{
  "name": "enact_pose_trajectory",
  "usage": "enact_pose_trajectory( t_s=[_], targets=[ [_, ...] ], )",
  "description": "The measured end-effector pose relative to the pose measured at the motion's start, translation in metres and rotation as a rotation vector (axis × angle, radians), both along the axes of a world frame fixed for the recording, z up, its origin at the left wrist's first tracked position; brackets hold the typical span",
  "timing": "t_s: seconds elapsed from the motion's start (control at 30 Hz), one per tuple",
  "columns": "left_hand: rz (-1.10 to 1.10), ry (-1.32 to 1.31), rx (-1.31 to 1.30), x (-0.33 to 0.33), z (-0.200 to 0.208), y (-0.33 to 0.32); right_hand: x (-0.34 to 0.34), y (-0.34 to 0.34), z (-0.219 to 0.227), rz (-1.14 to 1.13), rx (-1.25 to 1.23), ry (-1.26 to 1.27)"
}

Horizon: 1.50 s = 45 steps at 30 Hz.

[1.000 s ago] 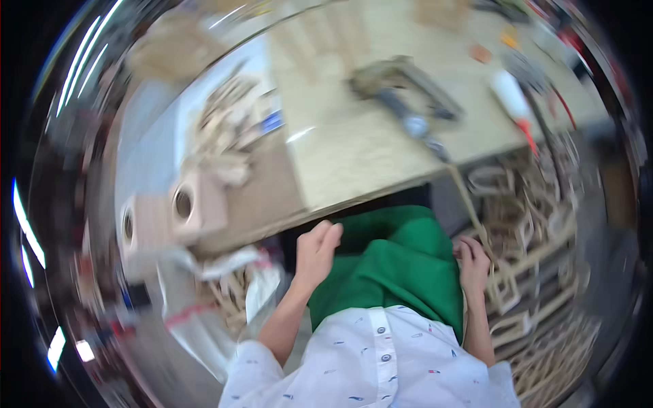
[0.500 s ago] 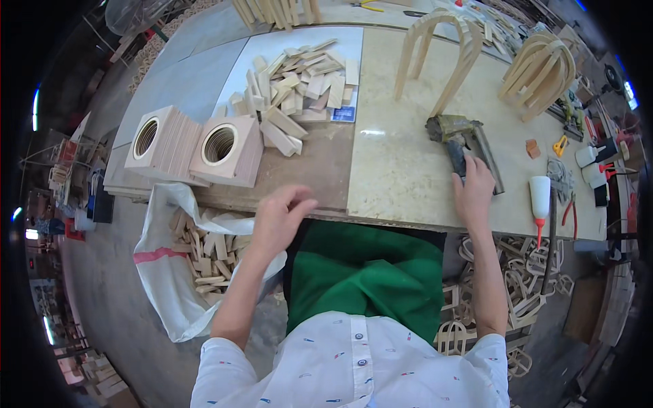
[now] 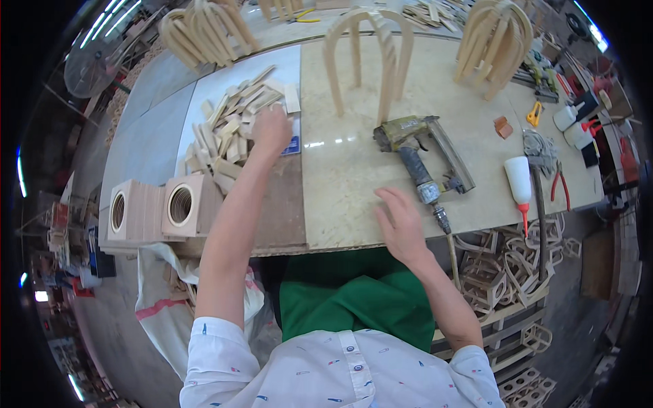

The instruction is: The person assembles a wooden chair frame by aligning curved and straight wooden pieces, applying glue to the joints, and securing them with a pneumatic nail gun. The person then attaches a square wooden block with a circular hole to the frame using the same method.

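Note:
My left hand [image 3: 272,129] reaches forward to the right side of a pile of small pale wooden pieces [image 3: 235,115]. Its back faces up and its fingers are hidden, so any grip on a piece cannot be made out. My right hand [image 3: 403,228] hovers by the table's near edge, open, with thumb and fingers apart and nothing in it. Just beyond and to its right lies a nail gun [image 3: 416,166] on its side, hose attached, apart from the hand. Behind the gun stands an arched wooden frame [image 3: 401,61] on its legs.
Two stacks of square wooden blocks with round holes [image 3: 194,207] sit at the table's left front. More arched frames [image 3: 496,44] stand at the back. A white glue bottle [image 3: 518,180], red pliers [image 3: 560,187] and a hammer [image 3: 537,180] lie right. A white sack [image 3: 160,299] stands below.
My left hand has moved forward from the table edge to the wood pile. My right hand has let go of the nail gun, which now lies flat, and drawn back left.

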<state>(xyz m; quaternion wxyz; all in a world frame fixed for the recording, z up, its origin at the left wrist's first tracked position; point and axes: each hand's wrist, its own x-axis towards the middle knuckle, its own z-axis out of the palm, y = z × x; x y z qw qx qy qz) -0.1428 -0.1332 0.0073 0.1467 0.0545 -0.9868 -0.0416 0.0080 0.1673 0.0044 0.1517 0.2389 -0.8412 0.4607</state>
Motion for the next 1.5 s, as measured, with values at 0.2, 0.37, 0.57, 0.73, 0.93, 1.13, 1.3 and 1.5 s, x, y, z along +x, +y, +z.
enact_pose_trajectory(
  t_s=[0.2, 0.37, 0.57, 0.73, 0.93, 1.13, 1.3, 1.5],
  targets=[
    [-0.108, -0.3, 0.295, 0.053, 0.041, 0.038, -0.037, -0.045, -0.024, 0.156, -0.415, -0.519],
    [-0.176, -0.348, 1.393, 0.096, 0.045, 0.058, -0.07, -0.078, -0.002, 0.33, -0.731, -0.903],
    [-0.087, -0.46, 0.897, 0.043, 0.068, 0.048, -0.089, -0.076, -0.022, 0.277, -0.904, -0.932],
    [0.096, -0.009, 0.121, -0.058, 0.024, 0.021, -0.085, -0.084, -0.014, 0.297, -0.9, -0.896],
    [0.09, -0.339, 0.26, -0.074, 0.022, 0.02, -0.088, -0.081, -0.018, 0.276, -0.947, -0.906],
    [-0.207, -0.454, 1.402, 0.035, 0.034, 0.018, -0.088, -0.08, -0.013, 0.304, -1.012, -0.847],
    [-0.262, -0.513, 1.683, 0.073, 0.024, 0.028, -0.089, -0.079, -0.016, 0.354, -0.988, -0.828],
    [-0.269, -0.512, 1.685, 0.078, 0.024, 0.033, -0.086, -0.077, -0.013, 0.338, -0.964, -0.838]
  ],
)
